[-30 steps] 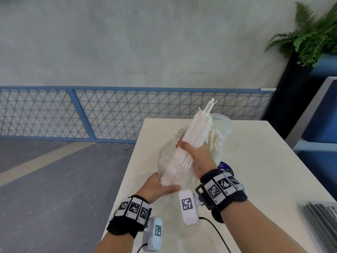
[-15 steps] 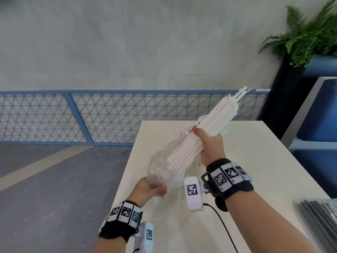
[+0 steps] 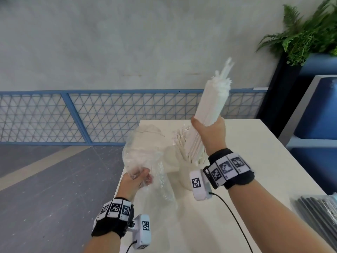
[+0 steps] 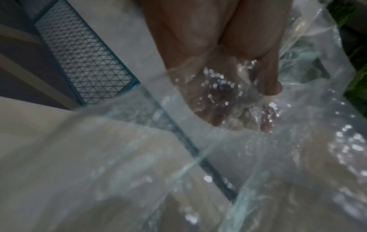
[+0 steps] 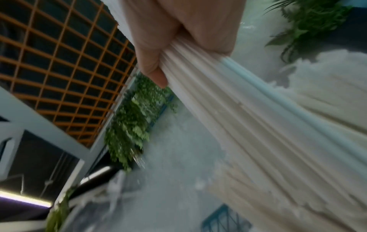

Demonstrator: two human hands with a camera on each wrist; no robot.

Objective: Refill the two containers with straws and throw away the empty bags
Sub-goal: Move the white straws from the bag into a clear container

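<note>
My right hand (image 3: pixel 209 130) grips a thick bundle of white straws (image 3: pixel 212 105), held nearly upright above the table; the fist (image 5: pixel 178 39) wraps the straws (image 5: pixel 248 125) in the right wrist view. Its lower ends hang over a clear container (image 3: pixel 184 172) that holds several white straws (image 3: pixel 180 139). My left hand (image 3: pixel 138 178) pinches the bottom of a clear plastic bag (image 3: pixel 144 150), which looks empty and stands crumpled to the left of the container. The left wrist view shows fingers (image 4: pixel 266 75) bunching the bag (image 4: pixel 218 157).
The white table (image 3: pixel 273 179) runs forward and right. A bag of dark straws (image 3: pixel 321 212) lies at its right edge. A blue mesh railing (image 3: pixel 91 115) and grey floor are on the left. A potted fern (image 3: pixel 306 31) and blue seat stand to the right.
My right hand pulled the white straw bundle fully out of the bag, up and to the right, turning it upright. My left hand drew the emptied bag down and left.
</note>
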